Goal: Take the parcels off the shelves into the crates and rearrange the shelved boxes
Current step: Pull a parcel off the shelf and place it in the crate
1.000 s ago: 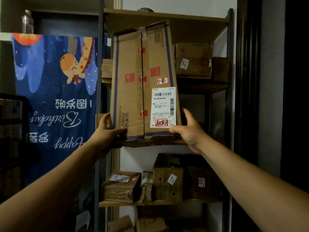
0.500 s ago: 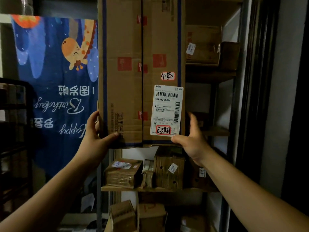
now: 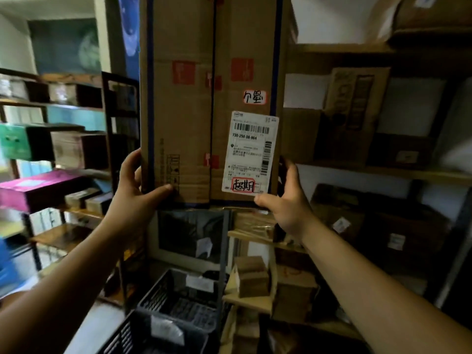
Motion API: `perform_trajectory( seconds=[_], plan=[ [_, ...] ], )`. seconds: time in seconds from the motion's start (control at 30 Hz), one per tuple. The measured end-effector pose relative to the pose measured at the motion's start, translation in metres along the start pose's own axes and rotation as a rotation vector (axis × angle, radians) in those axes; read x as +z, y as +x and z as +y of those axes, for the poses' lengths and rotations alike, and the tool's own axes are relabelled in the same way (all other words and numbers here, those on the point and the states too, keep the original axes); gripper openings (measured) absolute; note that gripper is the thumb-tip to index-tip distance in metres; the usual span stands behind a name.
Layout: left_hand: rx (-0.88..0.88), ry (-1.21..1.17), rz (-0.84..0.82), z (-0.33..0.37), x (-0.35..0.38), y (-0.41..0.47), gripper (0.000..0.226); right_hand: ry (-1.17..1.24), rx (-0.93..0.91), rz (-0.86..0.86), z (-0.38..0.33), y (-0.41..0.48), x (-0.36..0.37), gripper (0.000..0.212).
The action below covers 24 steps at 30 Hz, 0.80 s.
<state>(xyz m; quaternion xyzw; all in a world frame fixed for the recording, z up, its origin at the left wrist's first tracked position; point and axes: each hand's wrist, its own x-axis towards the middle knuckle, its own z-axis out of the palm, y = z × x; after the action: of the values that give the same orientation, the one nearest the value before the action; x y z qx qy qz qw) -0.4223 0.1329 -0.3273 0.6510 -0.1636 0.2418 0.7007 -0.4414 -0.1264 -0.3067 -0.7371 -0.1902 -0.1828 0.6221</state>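
Observation:
A tall flat cardboard box with blue edge lines, red marks and a white shipping label stands upright in front of me, its top cut off by the frame. My left hand grips its lower left corner and my right hand grips its lower right corner. The box hangs clear of the shelves. Below it sit black plastic crates with bagged parcels inside.
A wooden shelf unit on the right holds several cardboard boxes. A dark shelf rack on the left carries coloured boxes, one pink. A dark bagged parcel and small cartons sit under the held box.
The box has come off the shelf and closer to me, held by both hands. My view has swung away from the blue banner, and the crates below now show.

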Motion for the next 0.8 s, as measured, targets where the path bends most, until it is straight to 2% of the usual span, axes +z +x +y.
perform_trajectory(
  seconds=[0.27,0.37,0.43,0.57,0.7,0.8],
  plan=[
    [-0.156,0.054,-0.037,-0.052,-0.144,0.018,0.071,0.098,0.165,-0.041,0.053,0.013,0.146,0.071],
    [-0.24,0.037,-0.052,-0.065,-0.175,0.024,0.07,0.128,0.262,-0.03,0.073,0.018,0.183,0.073],
    [-0.312,-0.024,-0.051,-0.073,-0.188,0.027,0.073,0.129,0.319,-0.019,0.085,0.02,0.201,0.078],
    [-0.386,-0.023,-0.048,-0.103,-0.207,0.036,0.05,0.109,0.447,-0.022,0.116,0.031,0.228,0.091],
    [-0.452,0.02,-0.059,-0.144,-0.218,0.051,0.068,0.078,0.543,-0.053,0.145,0.051,0.238,0.099],
    [-0.478,0.038,-0.037,-0.17,-0.222,0.072,0.065,0.078,0.565,-0.101,0.168,0.075,0.244,0.103]
  ],
)
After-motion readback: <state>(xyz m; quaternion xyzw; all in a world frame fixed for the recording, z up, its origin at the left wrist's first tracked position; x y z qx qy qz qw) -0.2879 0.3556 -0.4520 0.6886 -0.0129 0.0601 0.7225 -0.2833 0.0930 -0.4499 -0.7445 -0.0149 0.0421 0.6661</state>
